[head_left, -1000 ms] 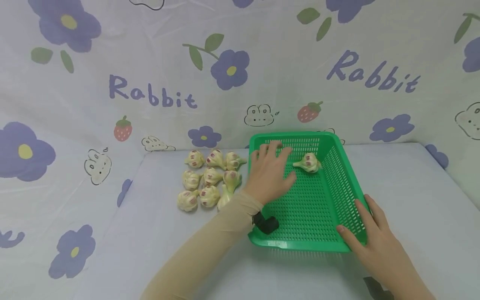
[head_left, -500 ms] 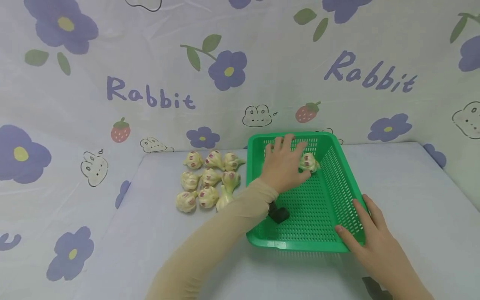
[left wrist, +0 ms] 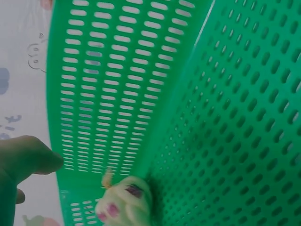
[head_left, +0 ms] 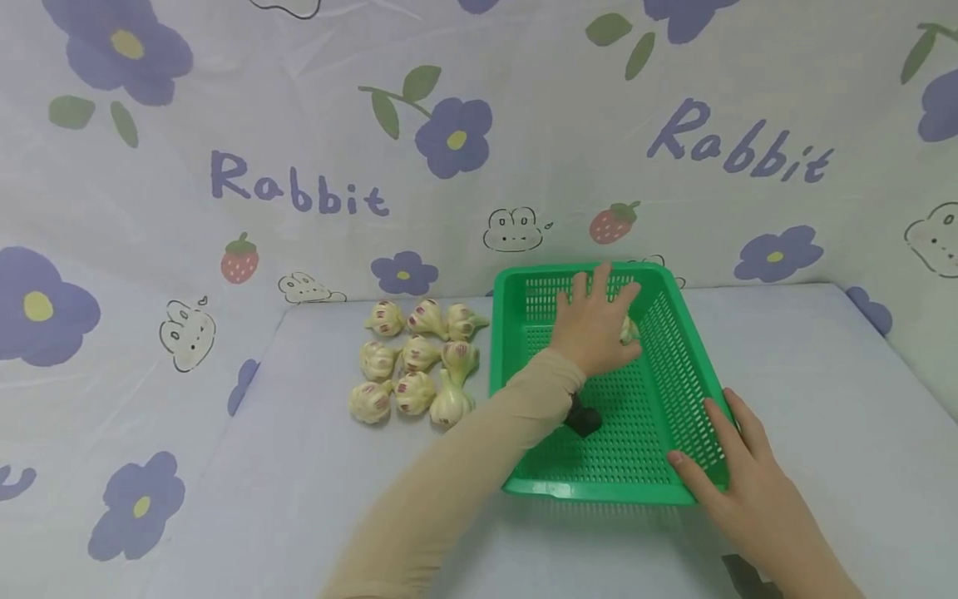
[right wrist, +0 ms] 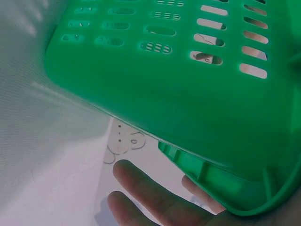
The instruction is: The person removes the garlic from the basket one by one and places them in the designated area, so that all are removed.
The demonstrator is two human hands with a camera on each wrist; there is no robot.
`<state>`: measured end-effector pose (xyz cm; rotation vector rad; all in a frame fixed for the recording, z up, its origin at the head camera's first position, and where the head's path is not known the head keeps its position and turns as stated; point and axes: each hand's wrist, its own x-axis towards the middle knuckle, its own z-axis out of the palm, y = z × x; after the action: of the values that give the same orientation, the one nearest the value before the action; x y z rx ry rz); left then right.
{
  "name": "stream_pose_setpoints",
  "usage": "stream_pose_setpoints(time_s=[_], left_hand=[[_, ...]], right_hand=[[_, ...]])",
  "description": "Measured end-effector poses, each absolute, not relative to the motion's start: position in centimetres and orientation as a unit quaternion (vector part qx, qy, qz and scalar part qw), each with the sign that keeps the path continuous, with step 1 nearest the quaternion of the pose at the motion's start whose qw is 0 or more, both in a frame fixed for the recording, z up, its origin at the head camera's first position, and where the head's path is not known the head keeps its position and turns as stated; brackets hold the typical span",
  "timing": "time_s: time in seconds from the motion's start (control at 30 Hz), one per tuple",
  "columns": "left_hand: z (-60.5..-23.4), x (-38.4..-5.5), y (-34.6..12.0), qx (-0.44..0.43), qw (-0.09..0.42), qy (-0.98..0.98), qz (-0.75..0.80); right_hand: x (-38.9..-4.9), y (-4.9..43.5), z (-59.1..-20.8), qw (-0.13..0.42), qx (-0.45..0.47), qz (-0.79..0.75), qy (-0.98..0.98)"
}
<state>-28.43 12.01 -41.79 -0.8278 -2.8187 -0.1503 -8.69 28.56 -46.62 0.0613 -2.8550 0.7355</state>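
Observation:
My left hand (head_left: 594, 331) hovers inside the green plastic basket (head_left: 621, 492), its fingers spread and relaxed. Just beyond its thumb side lies a garlic bulb (head_left: 631, 329), mostly covered by the hand in the head view. The left wrist view shows that garlic bulb (left wrist: 124, 203) on the basket's bottom against the far wall, apart from the visible fingers (left wrist: 30, 157). My right hand (head_left: 759, 482) holds the basket's near right corner, thumb over the rim and fingers along the outside. From below, the right wrist view shows its fingers (right wrist: 155, 193) beside the basket wall (right wrist: 155, 94).
Left of the basket, several garlic bulbs (head_left: 419, 353) lie in rows on the white table cover (head_left: 284, 466). Behind stands a white cloth (head_left: 322, 100) printed with flowers, rabbits and strawberries. The basket's far rim is close to this cloth.
My left hand has moved right across the basket, over the garlic bulb, now mostly hiding it. My right hand and the basket stay in place.

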Motion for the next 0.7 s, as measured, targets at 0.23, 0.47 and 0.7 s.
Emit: stream_pose_setpoints(time_s=[0.23, 0.47, 0.7], left_hand=[[-42.9, -29.5, 13.3, -0.269, 0.088, -0.958, -0.042], [-44.3, -30.9, 14.6, -0.271, 0.067, -0.96, -0.021], [-45.5, -31.9, 15.3, -0.267, 0.028, -0.963, -0.025]], right_hand=[[-8.7, 28.6, -46.5, 0.1, 0.018, 0.249, -0.963], [-8.7, 28.7, -46.4, 0.105, 0.019, 0.25, -0.962], [-8.7, 28.5, -46.4, 0.087, 0.013, 0.252, -0.964]])
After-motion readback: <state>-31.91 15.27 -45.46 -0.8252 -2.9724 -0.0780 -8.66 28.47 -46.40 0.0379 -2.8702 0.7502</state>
